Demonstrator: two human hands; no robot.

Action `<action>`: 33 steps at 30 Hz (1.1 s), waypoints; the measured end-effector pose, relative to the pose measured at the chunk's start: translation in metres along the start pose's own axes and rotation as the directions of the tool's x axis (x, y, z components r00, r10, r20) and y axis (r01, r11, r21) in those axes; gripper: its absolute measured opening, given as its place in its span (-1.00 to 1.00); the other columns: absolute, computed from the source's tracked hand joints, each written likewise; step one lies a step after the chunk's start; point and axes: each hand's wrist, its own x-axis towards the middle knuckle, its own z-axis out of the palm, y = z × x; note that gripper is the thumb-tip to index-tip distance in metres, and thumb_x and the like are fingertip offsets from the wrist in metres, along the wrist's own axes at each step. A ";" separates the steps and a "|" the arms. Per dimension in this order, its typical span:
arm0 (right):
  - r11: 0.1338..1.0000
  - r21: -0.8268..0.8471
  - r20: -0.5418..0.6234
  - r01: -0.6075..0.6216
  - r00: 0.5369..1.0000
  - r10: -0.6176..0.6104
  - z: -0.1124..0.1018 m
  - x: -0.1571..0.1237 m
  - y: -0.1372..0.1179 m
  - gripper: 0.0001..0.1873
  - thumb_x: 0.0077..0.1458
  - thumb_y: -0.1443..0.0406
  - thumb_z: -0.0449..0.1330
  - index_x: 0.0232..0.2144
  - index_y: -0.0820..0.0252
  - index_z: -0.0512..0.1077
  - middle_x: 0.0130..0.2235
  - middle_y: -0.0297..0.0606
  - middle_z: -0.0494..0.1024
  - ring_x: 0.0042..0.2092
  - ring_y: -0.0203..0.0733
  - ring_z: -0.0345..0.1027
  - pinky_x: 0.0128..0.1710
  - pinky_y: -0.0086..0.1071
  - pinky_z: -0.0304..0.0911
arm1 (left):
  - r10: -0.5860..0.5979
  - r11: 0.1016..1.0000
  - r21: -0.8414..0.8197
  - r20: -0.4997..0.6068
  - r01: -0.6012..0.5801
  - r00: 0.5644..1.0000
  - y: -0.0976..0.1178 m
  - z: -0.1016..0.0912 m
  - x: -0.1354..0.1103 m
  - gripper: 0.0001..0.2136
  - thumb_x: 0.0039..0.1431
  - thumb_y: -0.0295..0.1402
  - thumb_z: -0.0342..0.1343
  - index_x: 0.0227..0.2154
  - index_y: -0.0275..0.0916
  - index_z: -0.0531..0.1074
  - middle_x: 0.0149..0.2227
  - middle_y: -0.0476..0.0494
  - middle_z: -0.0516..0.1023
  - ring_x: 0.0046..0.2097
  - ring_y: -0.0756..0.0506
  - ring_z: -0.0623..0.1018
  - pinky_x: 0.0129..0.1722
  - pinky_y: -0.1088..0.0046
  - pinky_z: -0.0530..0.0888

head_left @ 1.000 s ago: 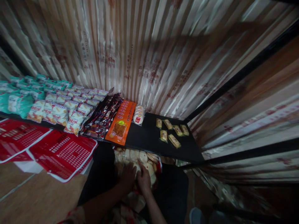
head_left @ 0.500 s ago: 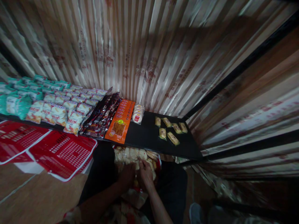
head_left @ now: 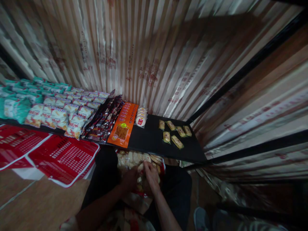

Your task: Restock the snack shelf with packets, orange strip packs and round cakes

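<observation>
Low between my knees, under the shelf's front edge, is a red-edged basket or bag (head_left: 164,167) full of pale round crackers (head_left: 128,159) in clear wrappers. Over it my left hand (head_left: 131,178) and my right hand (head_left: 151,175) are close together, fingers curled inward. Between their fingertips is a pale wrapped cracker packet (head_left: 141,166), partly covered by the fingers. The room is dim, and my left fingers are mostly in shadow. On the black shelf (head_left: 146,141) ahead stands a similar row of white round crackers (head_left: 141,117).
Left along the shelf are an orange snack packet (head_left: 123,125), dark packets (head_left: 102,118), white snack bags (head_left: 59,117) and green packages (head_left: 16,107). Several small yellow wrapped cakes (head_left: 177,141) lie at right. Red baskets (head_left: 64,157) are below left; a black post (head_left: 240,77) slants at right.
My hands have shifted slightly upward over the crackers and still meet at the fingertips. The view has moved slightly; the goods on the shelf are unchanged.
</observation>
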 end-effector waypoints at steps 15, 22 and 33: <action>0.972 0.221 0.065 -0.074 0.996 0.061 0.000 -0.004 0.000 -0.55 -0.12 -0.08 0.05 -0.58 0.19 0.39 -0.59 -0.37 0.39 -0.48 -0.26 0.24 -0.46 -0.45 0.14 | -0.082 0.964 -0.259 -0.079 0.059 0.993 -0.009 -0.026 0.028 -0.76 0.06 -0.22 -0.14 -0.57 -0.23 0.29 -0.54 0.02 0.36 -0.42 -0.01 0.36 -0.41 0.50 0.28; 0.911 0.398 0.024 -0.104 0.994 0.103 0.006 -0.002 0.008 -0.56 -0.29 -0.08 0.16 -0.58 0.19 0.37 -0.63 -0.40 0.34 -0.56 -0.30 0.16 -0.54 -0.45 0.12 | -0.151 0.848 -0.515 -0.002 0.128 0.989 -0.007 -0.036 0.043 -0.81 -0.11 -0.22 0.04 -0.62 -0.26 0.31 -0.61 0.03 0.35 -0.47 0.00 0.37 -0.47 0.50 0.29; 0.711 0.677 0.063 -0.191 0.977 0.203 0.014 -0.006 0.008 -0.64 -0.33 0.04 0.27 -0.54 0.16 0.33 -0.68 -0.50 0.28 -0.64 -0.39 0.10 -0.65 -0.50 0.05 | -0.155 0.614 -0.777 0.055 0.140 0.986 0.001 -0.048 0.044 -0.61 -0.19 -0.02 0.19 -0.49 -0.30 0.44 -0.50 -0.07 0.50 -0.42 -0.04 0.47 -0.38 0.46 0.38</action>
